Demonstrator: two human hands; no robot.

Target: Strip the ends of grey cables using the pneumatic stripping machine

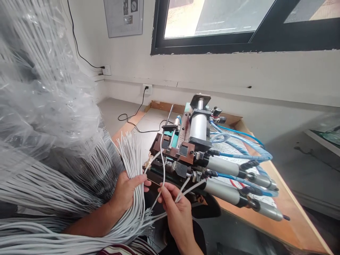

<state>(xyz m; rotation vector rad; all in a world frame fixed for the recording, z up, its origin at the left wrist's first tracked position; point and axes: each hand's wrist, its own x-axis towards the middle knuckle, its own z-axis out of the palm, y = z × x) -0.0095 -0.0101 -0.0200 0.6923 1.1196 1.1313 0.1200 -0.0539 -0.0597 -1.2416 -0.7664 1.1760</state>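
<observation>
A thick bundle of pale grey cables [132, 156] stands upright in my left hand [127, 191], whose fingers are wrapped round it. My right hand [175, 207] is closed in a pinch on a few single grey cables [163, 166], one of which loops up across the front of the machine. Between the two hands runs a thin brownish strand [153, 182]; what it is I cannot make out. Just beyond my hands sits a pneumatic machine [183, 148] with brown clamp blocks and silver cylinders. Below my left hand, cut cable ends [148, 221] fan out.
Long grey cables [39, 180], partly under clear plastic sheeting [63, 106], fill the left side. Blue air hoses [244, 156] curve right of the machine on a wooden-edged table [294, 226]. A black power cord [140, 106] runs to a wall socket [147, 89].
</observation>
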